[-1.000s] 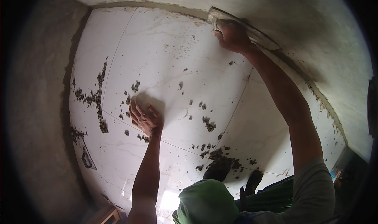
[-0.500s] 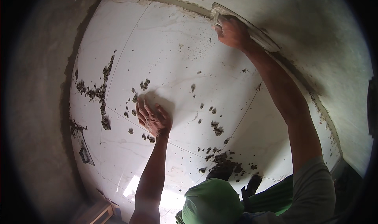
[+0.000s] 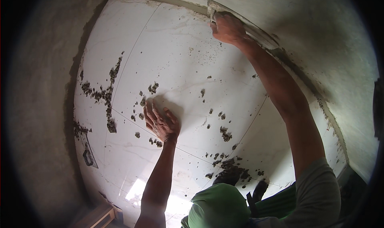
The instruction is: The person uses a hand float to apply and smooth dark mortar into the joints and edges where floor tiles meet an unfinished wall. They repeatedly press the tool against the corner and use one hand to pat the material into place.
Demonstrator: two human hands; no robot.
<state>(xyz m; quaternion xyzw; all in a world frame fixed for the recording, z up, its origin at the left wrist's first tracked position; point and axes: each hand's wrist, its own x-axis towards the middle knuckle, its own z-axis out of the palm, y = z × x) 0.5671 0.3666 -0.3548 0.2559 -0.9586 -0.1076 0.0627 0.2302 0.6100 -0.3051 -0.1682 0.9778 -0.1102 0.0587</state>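
My right hand is wrapped around the handle of a plastering trowel, its long flat blade lying along the joint where the white tiles meet the far right wall. The handle is mostly hidden under my fingers. Lower and to the left, my left hand lies flat on the white tiled floor, fingers spread, with nothing in it. Small grey mortar crumbs sit just beyond its fingertips. A larger branching trail of mortar lies farther left.
Another trowel rests near the left wall. Mortar clumps gather by dark footwear near the bottom. A green cap covers part of the lower edge. A wooden frame stands at the lower left.
The whole view has shifted slightly, with the floor and my left hand appearing a little farther right. My right hand and trowel have slid left and slightly up along the wall edge.
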